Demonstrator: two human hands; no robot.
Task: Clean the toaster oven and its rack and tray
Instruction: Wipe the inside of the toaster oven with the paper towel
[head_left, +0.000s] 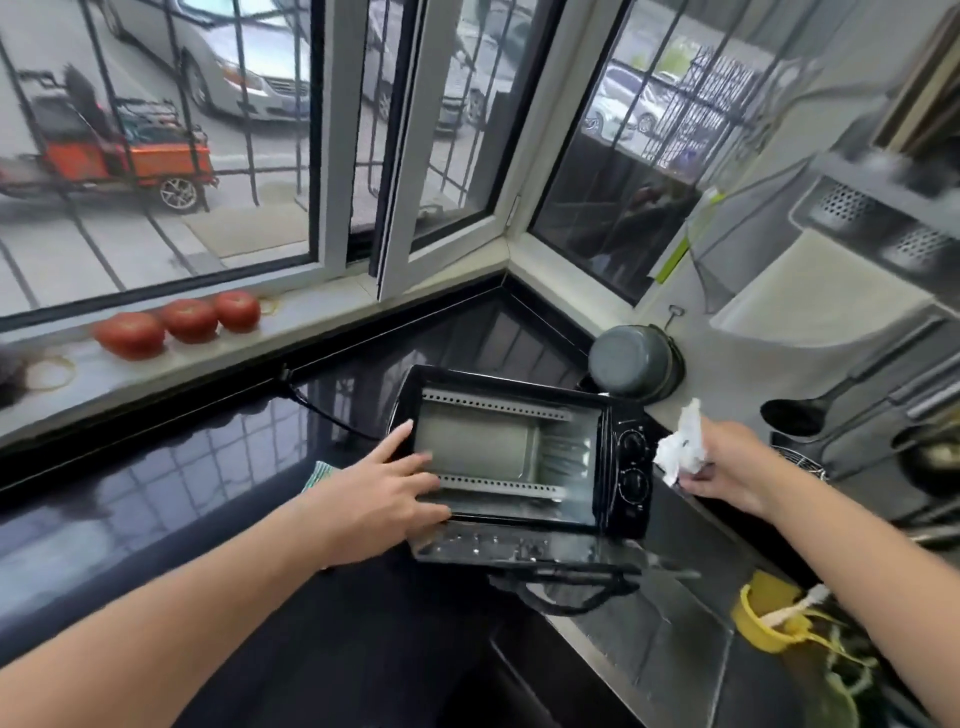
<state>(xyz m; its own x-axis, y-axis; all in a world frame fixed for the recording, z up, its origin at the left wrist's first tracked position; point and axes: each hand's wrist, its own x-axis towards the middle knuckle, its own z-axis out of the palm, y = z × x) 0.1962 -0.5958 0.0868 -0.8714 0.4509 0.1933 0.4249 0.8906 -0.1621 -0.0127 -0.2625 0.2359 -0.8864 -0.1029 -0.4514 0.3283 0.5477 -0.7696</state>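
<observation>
Kitchen corner w/ barred windows; black glossy desk (171, 493) runs under a sill w/ three tomatoes (182, 322). Oven (519, 452) sits on the desk near the sink edge, tipped back so its cavity faces up toward the camera, door (509, 551) dropped open toward the person. No rack or tray visible inside, only the perforated side rails and bare metal walls.

Left hand (387, 493) lies flat, fingers straight, pressing on the oven's left front frame, fingertips reaching onto the cavity rim. Right hand (727, 467) pinches a crumpled white wipe (680, 447), held in the air just right of the knob panel, not touching the oven.

Risks: oven looks propped at an angle and close to the sink drop, so a hard wipe stroke w/o the left hand bracing could slide or tip it. Open glass door juts out over the edge; an arm bump could strain its hinge. Cord (322, 410) trails behind on the desk and may snag if the oven is turned. Wipe is thin; it could tear on the rail holes.

Pot (636, 364) leans in the corner behind; yellow cup (769, 618) w/ brush sits by the sink.
</observation>
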